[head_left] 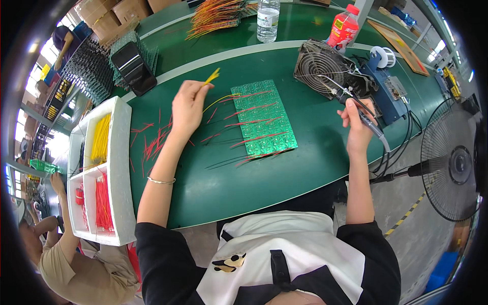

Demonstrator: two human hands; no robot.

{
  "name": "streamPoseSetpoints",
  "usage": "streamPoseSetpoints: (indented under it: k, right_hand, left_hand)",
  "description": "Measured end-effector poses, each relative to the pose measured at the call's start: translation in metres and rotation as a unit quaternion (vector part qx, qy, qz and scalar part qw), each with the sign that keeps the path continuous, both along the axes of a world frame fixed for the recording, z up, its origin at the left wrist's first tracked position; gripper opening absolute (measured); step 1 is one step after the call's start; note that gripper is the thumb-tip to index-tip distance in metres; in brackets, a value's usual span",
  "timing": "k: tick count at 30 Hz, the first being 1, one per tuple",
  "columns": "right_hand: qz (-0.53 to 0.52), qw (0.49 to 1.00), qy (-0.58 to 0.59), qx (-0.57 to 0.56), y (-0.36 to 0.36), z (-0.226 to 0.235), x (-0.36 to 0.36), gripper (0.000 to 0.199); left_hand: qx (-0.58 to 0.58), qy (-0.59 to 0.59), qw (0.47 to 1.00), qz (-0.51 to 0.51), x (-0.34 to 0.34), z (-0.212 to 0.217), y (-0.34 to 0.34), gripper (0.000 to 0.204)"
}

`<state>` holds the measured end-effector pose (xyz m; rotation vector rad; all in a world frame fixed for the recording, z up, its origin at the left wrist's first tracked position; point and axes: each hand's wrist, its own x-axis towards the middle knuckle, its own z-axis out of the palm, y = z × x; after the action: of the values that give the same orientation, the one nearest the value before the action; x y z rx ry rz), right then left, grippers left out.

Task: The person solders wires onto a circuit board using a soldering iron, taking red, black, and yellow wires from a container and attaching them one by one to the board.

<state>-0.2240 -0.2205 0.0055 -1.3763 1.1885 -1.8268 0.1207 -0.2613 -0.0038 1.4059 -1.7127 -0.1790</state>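
My left hand [187, 108] is closed on a small bunch of yellow wires [212, 76], left of the green circuit board panel [270, 119]. One yellow wire [216, 103] curves from near this hand to the panel's upper left edge. Several red wires [254, 108] lie across the panel in rows, their ends sticking out past its left side. My right hand [360, 122] grips a soldering iron [372, 127], its metal tip pointing up and left in front of a round fan grille [319, 65]. The tip is apart from the panel.
Loose red wires [155, 145] lie left of my left forearm. A white foam box [124, 203] holds yellow and red wires. A phone [133, 67], a water bottle [268, 21], a red bottle [344, 28], a solder spool [382, 57] and a standing fan [452, 160] surround the workspace. A co-worker [76, 259] sits left.
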Motion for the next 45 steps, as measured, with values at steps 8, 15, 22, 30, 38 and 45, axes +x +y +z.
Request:
streamPoseSetpoints:
  k: [8, 15, 22, 30, 38, 45]
  right_hand:
    - [-0.055, 0.997, 0.038, -0.026, 0.007, -0.01, 0.006, 0.017]
    - [-0.076, 0.993, 0.075, -0.04, 0.008, -0.014, 0.001, 0.016]
    - [-0.116, 0.988, 0.091, -0.034, 0.011, -0.016, -0.003, 0.018]
    - [-0.031, 0.999, 0.018, -0.019, 0.006, -0.007, 0.015, 0.016]
    - [0.242, 0.96, -0.098, 0.104, -0.019, 0.002, 0.029, 0.013]
    - [0.335, 0.925, -0.089, 0.154, -0.033, -0.015, 0.051, 0.015]
  left_hand:
    - [-0.002, 0.113, 0.993, 0.018, 0.013, 0.025, 0.019, 0.022]
    - [0.058, 0.2, 0.976, -0.066, -0.002, 0.008, 0.034, 0.017]
    - [0.106, 0.309, 0.938, -0.118, -0.009, 0.002, 0.044, 0.01]
    - [0.101, 0.204, 0.971, -0.071, -0.007, -0.015, 0.036, 0.014]
    - [0.123, 0.195, 0.972, -0.037, -0.018, -0.008, 0.033, 0.012]
    - [0.1, 0.124, 0.986, -0.054, -0.028, -0.012, 0.036, 0.013]
